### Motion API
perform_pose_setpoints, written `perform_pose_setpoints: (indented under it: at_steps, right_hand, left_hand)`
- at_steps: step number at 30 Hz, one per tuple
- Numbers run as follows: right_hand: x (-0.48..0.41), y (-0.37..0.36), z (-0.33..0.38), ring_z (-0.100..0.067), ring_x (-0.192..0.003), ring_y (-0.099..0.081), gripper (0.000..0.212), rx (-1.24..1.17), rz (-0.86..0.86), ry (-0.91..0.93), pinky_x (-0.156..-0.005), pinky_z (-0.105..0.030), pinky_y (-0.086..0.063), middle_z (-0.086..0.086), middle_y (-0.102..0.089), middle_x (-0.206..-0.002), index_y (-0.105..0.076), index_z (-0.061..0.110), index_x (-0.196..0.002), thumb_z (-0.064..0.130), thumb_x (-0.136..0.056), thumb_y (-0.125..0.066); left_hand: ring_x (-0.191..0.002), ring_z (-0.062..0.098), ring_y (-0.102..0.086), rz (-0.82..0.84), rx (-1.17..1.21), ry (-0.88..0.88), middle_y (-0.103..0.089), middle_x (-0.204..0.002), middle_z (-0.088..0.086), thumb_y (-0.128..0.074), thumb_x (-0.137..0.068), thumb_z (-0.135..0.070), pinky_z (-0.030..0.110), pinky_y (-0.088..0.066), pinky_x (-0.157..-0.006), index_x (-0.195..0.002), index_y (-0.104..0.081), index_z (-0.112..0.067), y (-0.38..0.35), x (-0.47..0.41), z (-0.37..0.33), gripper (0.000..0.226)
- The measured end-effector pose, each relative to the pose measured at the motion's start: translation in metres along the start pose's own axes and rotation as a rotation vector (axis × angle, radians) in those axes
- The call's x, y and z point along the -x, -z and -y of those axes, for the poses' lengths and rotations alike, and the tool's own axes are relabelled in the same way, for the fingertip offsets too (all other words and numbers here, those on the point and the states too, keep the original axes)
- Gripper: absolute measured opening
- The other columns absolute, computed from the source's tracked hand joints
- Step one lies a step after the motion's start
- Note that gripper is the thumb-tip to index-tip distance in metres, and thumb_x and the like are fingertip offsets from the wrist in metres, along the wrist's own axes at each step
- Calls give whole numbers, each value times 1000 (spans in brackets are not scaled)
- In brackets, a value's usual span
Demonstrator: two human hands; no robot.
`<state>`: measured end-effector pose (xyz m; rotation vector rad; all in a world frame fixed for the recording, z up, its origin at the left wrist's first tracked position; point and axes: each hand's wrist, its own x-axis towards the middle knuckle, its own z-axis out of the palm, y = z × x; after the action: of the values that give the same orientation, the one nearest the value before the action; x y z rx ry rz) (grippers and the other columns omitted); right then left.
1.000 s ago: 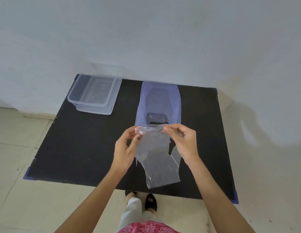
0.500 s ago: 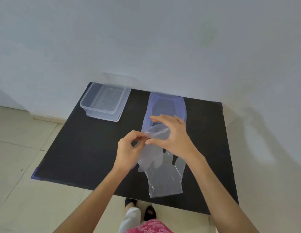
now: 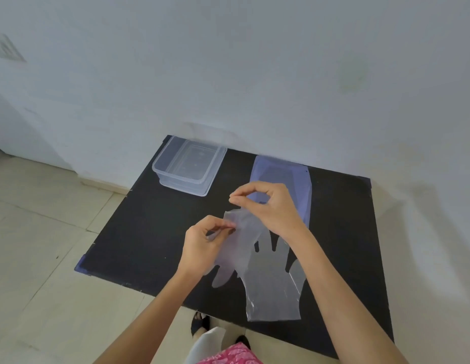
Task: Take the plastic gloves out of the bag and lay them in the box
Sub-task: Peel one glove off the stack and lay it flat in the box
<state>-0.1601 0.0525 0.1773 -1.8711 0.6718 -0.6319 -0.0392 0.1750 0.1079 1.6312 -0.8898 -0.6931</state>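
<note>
A clear plastic box (image 3: 164, 171) stands empty at the table's far left corner. The bluish bag (image 3: 283, 174) lies flat at the far middle, partly behind my right hand. My left hand (image 3: 201, 244) pinches the upper edge of one thin plastic glove (image 3: 239, 245), which hangs with its fingers low, near the table's front edge. A second glove (image 3: 273, 292) lies flat on the table, cuff toward me. My right hand (image 3: 270, 206) hovers above the held glove with thumb and forefinger pinched together. No film shows between them.
The black table (image 3: 150, 227) is small and stands against a white wall (image 3: 228, 74). Beige floor tiles lie to the left and front. My feet show below the table's front edge.
My left hand has drawn one glove leftward off the other, which now lies on the table. My right hand has lifted up and to the left off the glove's edge.
</note>
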Motion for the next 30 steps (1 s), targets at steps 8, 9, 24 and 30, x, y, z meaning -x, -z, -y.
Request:
perform_pose_setpoints:
  at_steps: [8, 9, 24, 30]
  right_hand:
    - [-40, -37, -1, 3, -99, -65, 16, 129, 190, -88, -86, -9, -42, 13, -75, -97, -79, 26, -87, 36, -75, -81]
    - [-45, -42, 1, 2, -96, -66, 11, 99, 150, -90, -84, -7, -43, 12, -76, -92, -79, 24, -85, 32, -77, -80]
    - [-136, -110, -25, -9, -99, -69, 46, -6, 157, -521, -90, -22, -54, 2, -71, -109, -70, 24, -113, 25, -70, -87]
    - [-177, -129, -13, -1, -71, -60, 9, -47, -124, -498, -73, -12, -51, 3, -74, -85, -78, 17, -85, 20, -78, -81]
  left_hand:
    - [-89, 15, -69, -4, -22, -18, -74, -86, -4, -69, -83, -3, 29, -56, -83, -88, -74, -21, 39, -25, 11, 20]
    - [-90, 15, -69, -2, -10, -10, -74, -87, -5, -69, -83, -2, 29, -56, -84, -87, -75, -22, 44, -28, 12, 22]
    - [-88, 7, -70, 143, 16, 26, -75, -86, -7, -71, -81, -8, 20, -54, -88, -88, -76, -18, 189, -155, 33, 14]
    - [-84, 12, -67, 184, -38, 0, -74, -88, -7, -71, -81, -11, 26, -55, -83, -88, -76, -21, 222, -209, 26, 13]
